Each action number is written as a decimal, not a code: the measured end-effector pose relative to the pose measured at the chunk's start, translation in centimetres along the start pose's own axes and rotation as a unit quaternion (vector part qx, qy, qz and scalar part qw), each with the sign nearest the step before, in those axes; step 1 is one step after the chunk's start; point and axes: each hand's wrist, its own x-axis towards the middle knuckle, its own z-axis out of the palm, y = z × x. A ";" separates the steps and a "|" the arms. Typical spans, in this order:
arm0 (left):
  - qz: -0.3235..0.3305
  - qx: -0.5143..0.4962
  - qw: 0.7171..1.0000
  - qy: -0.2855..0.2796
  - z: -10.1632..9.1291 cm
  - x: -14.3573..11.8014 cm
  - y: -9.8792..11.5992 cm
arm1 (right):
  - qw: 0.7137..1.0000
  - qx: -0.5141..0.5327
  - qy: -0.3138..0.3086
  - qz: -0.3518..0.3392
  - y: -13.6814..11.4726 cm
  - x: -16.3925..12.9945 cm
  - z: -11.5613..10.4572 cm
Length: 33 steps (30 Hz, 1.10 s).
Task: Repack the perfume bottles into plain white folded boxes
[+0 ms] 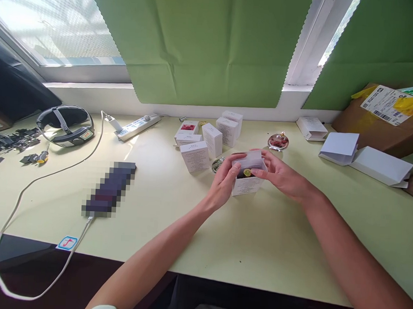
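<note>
Between my two hands stands a small white carton (pixel 246 190) with its top flap raised. My left hand (pixel 226 179) grips the carton's left side, thumb on the near edge. My right hand (pixel 278 173) is closed round its right side, with the thumb over the opening beside a round gold-coloured piece (pixel 247 173) inside. The rest of the carton's contents is dark and hidden. A shiny round silver object (pixel 217 164) lies just left of my left hand, partly covered by it. Beyond my right hand rests a round silver-and-red ornament-like object (pixel 278 141).
Several white printed boxes (pixel 195 156) stand behind to the left. Opened white cartons (pixel 381 166) and a brown cardboard box (pixel 371 119) are at the right. On the left lie a phone (pixel 109 189) on a white cable, a power strip (pixel 138 128) and a headset (pixel 67 125).
</note>
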 end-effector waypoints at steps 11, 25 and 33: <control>0.029 0.016 0.999 -0.025 -0.2 0.0 -0.7 | 0.992 0.116 0.046 -0.014 2.9 -0.3 0.1; 0.129 0.187 0.974 -0.016 -0.6 -0.3 -0.7 | 0.990 0.058 0.115 -0.058 2.7 -1.3 1.4; 0.164 0.238 0.957 -0.032 -1.0 0.0 -1.4 | 0.990 0.049 0.119 -0.053 2.6 -1.3 1.1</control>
